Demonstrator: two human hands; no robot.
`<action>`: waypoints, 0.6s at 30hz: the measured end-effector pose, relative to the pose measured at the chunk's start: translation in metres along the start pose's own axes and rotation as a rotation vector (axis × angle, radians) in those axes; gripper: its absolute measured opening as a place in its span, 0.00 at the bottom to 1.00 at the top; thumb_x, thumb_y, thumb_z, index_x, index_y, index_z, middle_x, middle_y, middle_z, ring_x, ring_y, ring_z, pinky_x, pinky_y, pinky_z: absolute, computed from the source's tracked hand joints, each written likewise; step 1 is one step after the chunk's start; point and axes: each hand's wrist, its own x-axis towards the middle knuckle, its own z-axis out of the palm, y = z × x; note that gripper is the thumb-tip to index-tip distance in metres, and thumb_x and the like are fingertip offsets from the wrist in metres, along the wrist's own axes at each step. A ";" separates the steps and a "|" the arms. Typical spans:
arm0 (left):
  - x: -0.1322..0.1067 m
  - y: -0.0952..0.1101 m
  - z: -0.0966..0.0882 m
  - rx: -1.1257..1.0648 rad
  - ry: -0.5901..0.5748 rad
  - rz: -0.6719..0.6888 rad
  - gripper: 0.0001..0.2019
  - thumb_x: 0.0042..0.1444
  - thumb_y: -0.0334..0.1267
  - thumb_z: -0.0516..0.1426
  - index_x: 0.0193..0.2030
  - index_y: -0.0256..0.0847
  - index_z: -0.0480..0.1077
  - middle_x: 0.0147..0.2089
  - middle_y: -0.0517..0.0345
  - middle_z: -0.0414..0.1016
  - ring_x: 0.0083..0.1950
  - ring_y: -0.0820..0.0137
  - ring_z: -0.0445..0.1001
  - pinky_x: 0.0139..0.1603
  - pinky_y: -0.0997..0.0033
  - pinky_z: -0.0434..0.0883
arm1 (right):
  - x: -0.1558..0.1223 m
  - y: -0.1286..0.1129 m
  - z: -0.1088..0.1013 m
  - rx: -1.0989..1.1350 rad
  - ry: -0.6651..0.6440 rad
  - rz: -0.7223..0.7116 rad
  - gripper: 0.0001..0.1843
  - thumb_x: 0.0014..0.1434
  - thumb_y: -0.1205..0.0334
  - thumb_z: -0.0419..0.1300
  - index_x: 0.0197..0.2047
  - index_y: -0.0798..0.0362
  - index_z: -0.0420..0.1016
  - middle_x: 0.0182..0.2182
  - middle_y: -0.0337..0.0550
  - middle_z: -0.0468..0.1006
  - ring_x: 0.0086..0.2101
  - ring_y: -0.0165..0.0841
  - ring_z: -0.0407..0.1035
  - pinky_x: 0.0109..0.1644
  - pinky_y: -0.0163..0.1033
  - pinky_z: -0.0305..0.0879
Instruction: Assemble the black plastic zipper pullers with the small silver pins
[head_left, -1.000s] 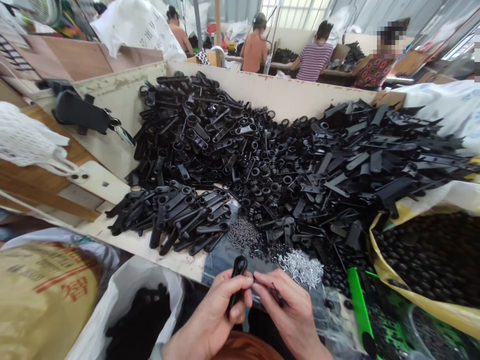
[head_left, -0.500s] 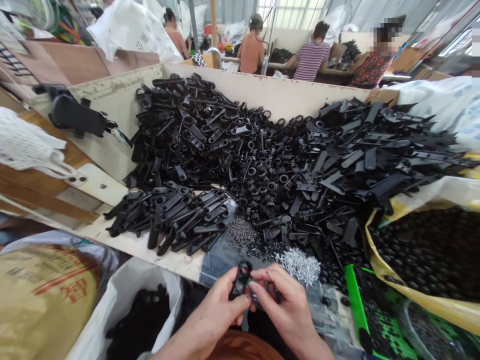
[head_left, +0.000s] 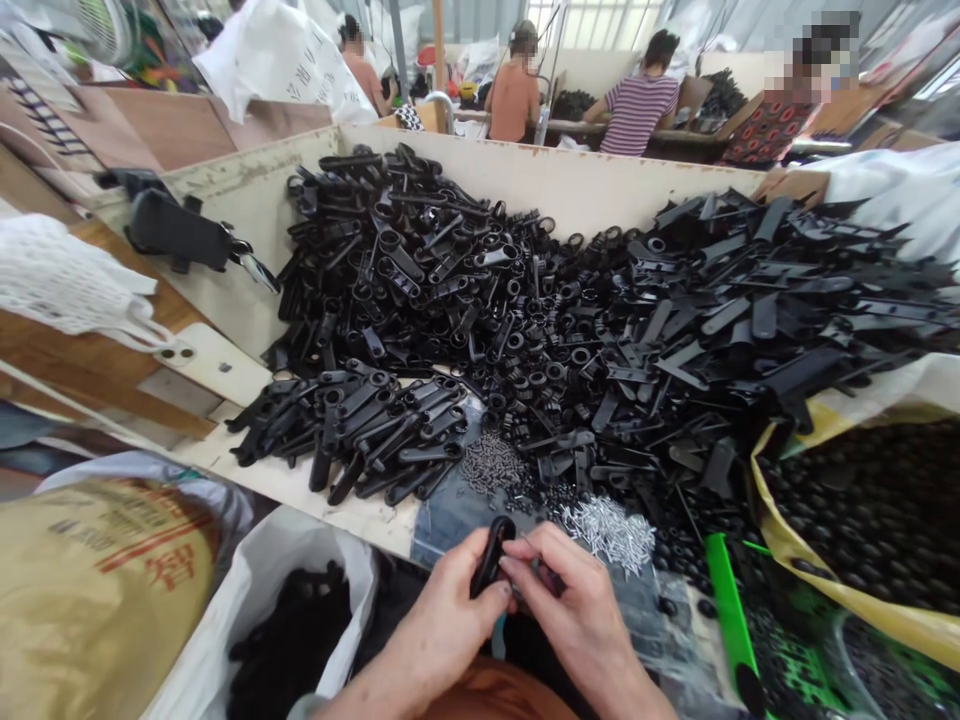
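My left hand (head_left: 461,590) is closed around a black plastic handle-shaped part (head_left: 493,553) with a rounded ring end pointing away from me. Close against its right side is my right hand (head_left: 566,580), with thumb and forefinger pinched on something small that I cannot make out. Just beyond the hands lie a heap of silver screws (head_left: 611,533) and a heap of small dark grey pieces (head_left: 491,463). A stack of similar long black parts (head_left: 360,430) sits to the left on the bench.
Large piles of black plastic parts (head_left: 405,260) and flat black pieces (head_left: 720,310) fill the bin. A white sack (head_left: 352,560) stands at lower left. On the right are a yellow-edged sack (head_left: 776,510) and a green basket (head_left: 724,580). A phone (head_left: 217,362) lies left. Several people sit behind.
The black part has turned in my left hand, so its smooth side edge now faces me instead of its hollow face. My right fingers stay beside it. The view has shifted slightly left.
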 end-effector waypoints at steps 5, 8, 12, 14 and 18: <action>-0.002 0.002 0.000 0.009 0.031 0.030 0.07 0.58 0.32 0.57 0.43 0.40 0.72 0.36 0.61 0.73 0.28 0.74 0.63 0.30 0.74 0.62 | -0.002 -0.005 0.000 -0.050 -0.028 -0.018 0.13 0.71 0.62 0.56 0.37 0.50 0.79 0.28 0.39 0.76 0.26 0.30 0.72 0.30 0.33 0.66; -0.004 0.000 -0.005 -0.013 0.024 0.017 0.08 0.64 0.41 0.55 0.42 0.41 0.71 0.31 0.63 0.71 0.28 0.74 0.63 0.30 0.74 0.61 | -0.003 -0.009 -0.001 -0.152 -0.045 -0.078 0.13 0.73 0.62 0.53 0.42 0.50 0.79 0.28 0.40 0.78 0.27 0.31 0.74 0.32 0.33 0.67; -0.002 -0.013 -0.010 0.049 0.020 0.056 0.16 0.68 0.50 0.51 0.43 0.40 0.71 0.25 0.66 0.65 0.27 0.73 0.62 0.30 0.73 0.60 | 0.000 -0.011 -0.002 -0.352 -0.065 -0.184 0.15 0.73 0.62 0.51 0.43 0.50 0.80 0.28 0.41 0.80 0.26 0.31 0.76 0.31 0.33 0.66; 0.000 -0.022 -0.011 0.060 0.059 0.065 0.18 0.67 0.52 0.52 0.49 0.39 0.72 0.24 0.66 0.65 0.27 0.72 0.62 0.31 0.73 0.60 | 0.001 -0.011 -0.004 -0.405 -0.100 -0.206 0.17 0.74 0.62 0.49 0.43 0.49 0.81 0.28 0.41 0.80 0.25 0.31 0.76 0.30 0.34 0.65; 0.004 -0.036 -0.012 -0.057 0.158 0.028 0.27 0.61 0.57 0.58 0.58 0.39 0.71 0.24 0.66 0.66 0.28 0.70 0.64 0.31 0.71 0.61 | 0.000 -0.012 -0.011 -0.359 -0.164 -0.171 0.16 0.75 0.59 0.48 0.52 0.48 0.78 0.33 0.41 0.80 0.28 0.31 0.77 0.32 0.33 0.68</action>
